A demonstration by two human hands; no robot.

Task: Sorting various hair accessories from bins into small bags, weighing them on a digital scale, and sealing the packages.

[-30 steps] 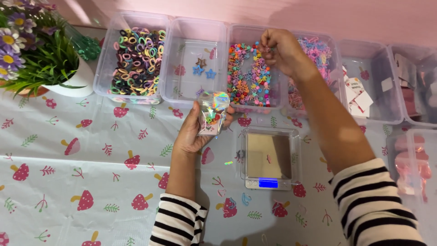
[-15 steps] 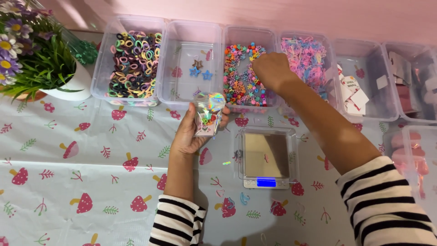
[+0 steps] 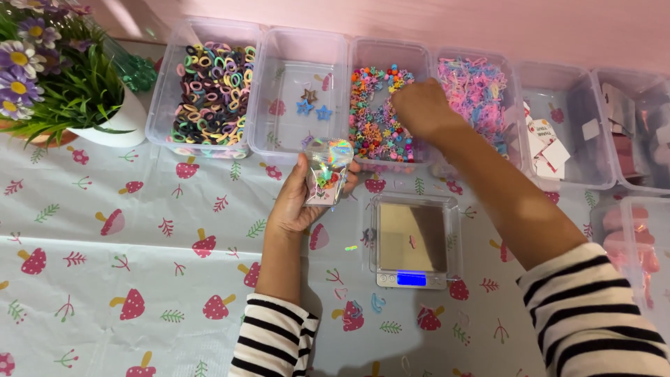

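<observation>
My left hand point(image 3: 300, 201) holds a small shiny holographic bag point(image 3: 325, 171) with a few colourful pieces inside, just in front of the row of bins. My right hand point(image 3: 419, 108) reaches down into the clear bin of small multicoloured flower clips point(image 3: 375, 122), fingers curled among the pieces; whether it grips any is hidden. A small digital scale point(image 3: 412, 241) with a blue lit display and a clear tray sits on the patterned tablecloth point(image 3: 139, 258), below my right forearm.
Clear bins line the far edge: hair ties point(image 3: 209, 91), a bin with three star pieces point(image 3: 300, 91), pastel pink bands point(image 3: 481, 94), paper cards point(image 3: 565, 132), pink items point(image 3: 645, 230) at right. A potted plant with flowers point(image 3: 52, 77) stands at far left.
My right hand has dropped from above the back of the flower clip bin down into it. My left hand and the bag have stayed nearly still.
</observation>
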